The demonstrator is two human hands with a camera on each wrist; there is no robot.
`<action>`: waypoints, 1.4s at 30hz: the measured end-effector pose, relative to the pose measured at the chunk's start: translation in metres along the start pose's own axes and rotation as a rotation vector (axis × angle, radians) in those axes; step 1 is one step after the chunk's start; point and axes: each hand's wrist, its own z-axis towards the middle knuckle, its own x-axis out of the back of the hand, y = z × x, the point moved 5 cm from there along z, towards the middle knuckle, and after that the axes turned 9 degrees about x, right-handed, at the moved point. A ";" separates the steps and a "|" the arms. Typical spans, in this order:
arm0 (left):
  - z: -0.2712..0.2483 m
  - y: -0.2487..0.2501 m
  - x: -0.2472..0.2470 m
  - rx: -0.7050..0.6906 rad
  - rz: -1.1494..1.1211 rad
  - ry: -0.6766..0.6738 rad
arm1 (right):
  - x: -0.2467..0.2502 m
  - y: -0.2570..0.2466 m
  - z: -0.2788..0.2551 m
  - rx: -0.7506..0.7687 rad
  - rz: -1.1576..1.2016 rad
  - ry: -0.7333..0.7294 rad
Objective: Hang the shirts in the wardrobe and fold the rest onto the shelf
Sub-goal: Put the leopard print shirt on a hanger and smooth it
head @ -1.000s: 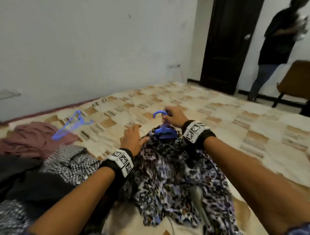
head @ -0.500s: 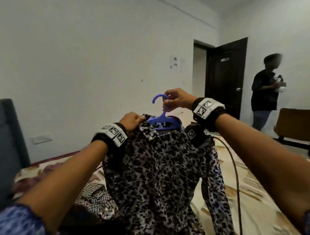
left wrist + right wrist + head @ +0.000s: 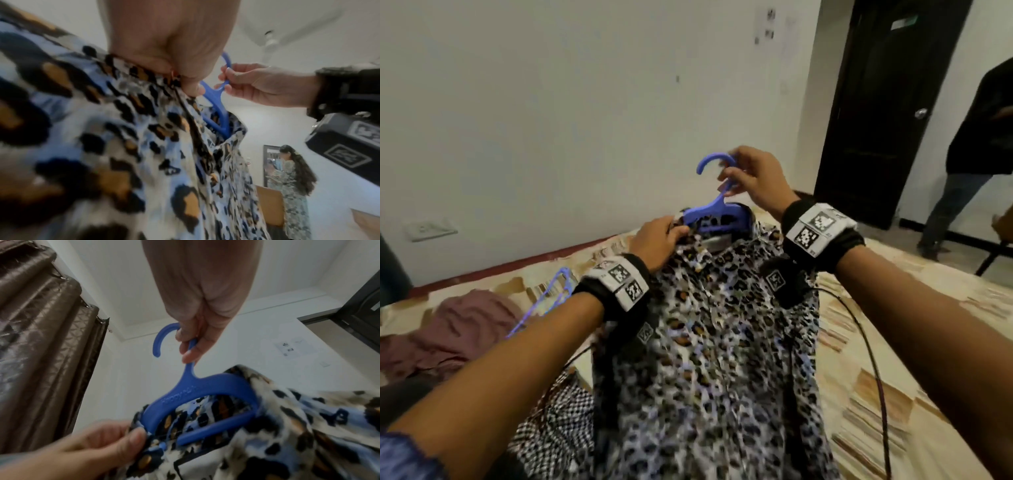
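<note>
Hanging from a moulded blue plastic hanger (image 3: 717,212), the thin leopard-print shirt (image 3: 715,342) is held up above the bed (image 3: 893,377), whose cover is a beige patchwork print. From the head view, the right hand (image 3: 753,178) pinches the hanger's neck just under the curved hook, fingers curled; the left hand (image 3: 657,243) pinches the shirt's collar at the hanger's left shoulder. Near the bed's left edge lie a crumpled mauve garment (image 3: 452,329), a second, thin-framed blue hanger (image 3: 544,301) and a checked black-and-white cloth (image 3: 558,431). A person in dark clothes (image 3: 976,144) stands by the dark door (image 3: 873,102).

Left wrist view: the left hand (image 3: 174,48) grips a fold of the soft, blotchy fabric (image 3: 102,146) between thumb and fingers, while the right hand (image 3: 263,84) clasps the hanger's stem (image 3: 216,91).

Right wrist view: the right hand (image 3: 201,313) closes thumb and forefinger on the smooth stem of the hanger (image 3: 197,389); the broad arched body shows embossed lettering, too blurred to read. The left hand (image 3: 92,447) pinches the collar at the hanger's end. A brown quilted curtain (image 3: 41,353) hangs at left.
</note>
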 end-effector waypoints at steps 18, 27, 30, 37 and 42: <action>0.225 0.085 0.229 0.023 0.243 -0.078 | 0.164 -0.039 0.253 -0.188 -0.832 -0.301; 0.220 0.133 0.233 0.084 0.183 0.166 | 0.246 0.030 0.232 -0.316 -0.598 -0.414; 0.222 0.141 0.232 0.171 0.285 0.099 | 0.264 0.016 0.246 -0.180 -0.552 -0.280; 0.229 0.135 0.205 0.235 0.420 0.035 | 0.291 0.023 0.257 -0.143 -0.380 -0.221; 0.235 0.127 0.182 0.084 0.277 0.008 | 0.293 0.043 0.207 -0.374 -0.351 -0.328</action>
